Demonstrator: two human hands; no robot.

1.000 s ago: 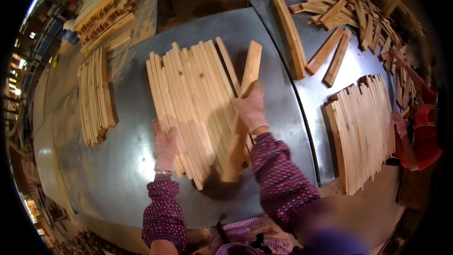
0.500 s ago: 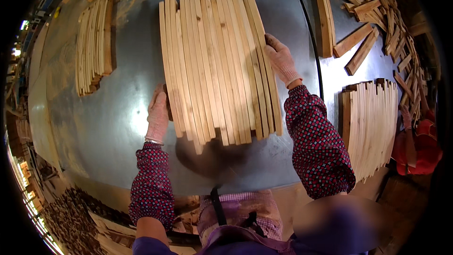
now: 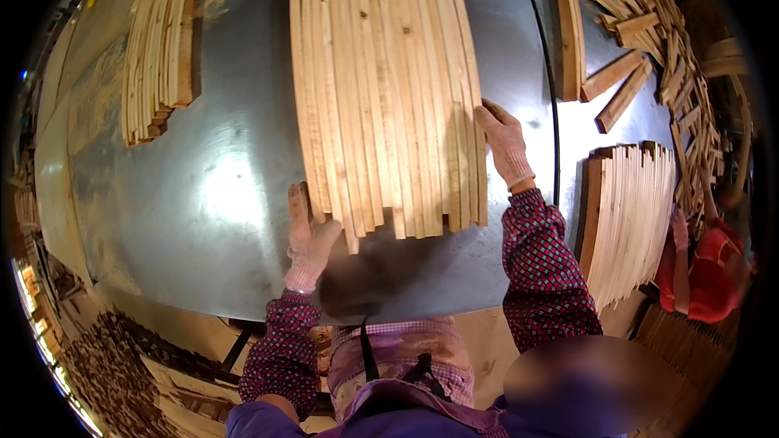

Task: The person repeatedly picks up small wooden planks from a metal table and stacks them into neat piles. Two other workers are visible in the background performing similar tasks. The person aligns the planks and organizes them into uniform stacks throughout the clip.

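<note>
A row of pale wooden strips (image 3: 381, 105) lies side by side on the grey metal table, with uneven ends at the near and far sides. At the row's near left corner is my left hand (image 3: 308, 247) in a pale pink glove, fingers stretched out and thumb apart by the strip ends. My right hand (image 3: 505, 142), gloved likewise, rests against the row's right side with its fingers extended along the outermost strip. Its fingertips are partly hidden by the strip's edge. Neither hand is closed round a strip.
Another bundle of strips (image 3: 158, 57) lies at the left, and a further stack (image 3: 629, 219) at the right. Long boards (image 3: 568, 24) and a heap of loose wood pieces (image 3: 657, 24) occupy the far right. A co-worker in red (image 3: 704, 268) is at the right edge.
The strips now sit closer together, the gaps on the right side having narrowed. My left hand has moved nearer and rightward to the near corner; my right hand has slid nearer along the side.
</note>
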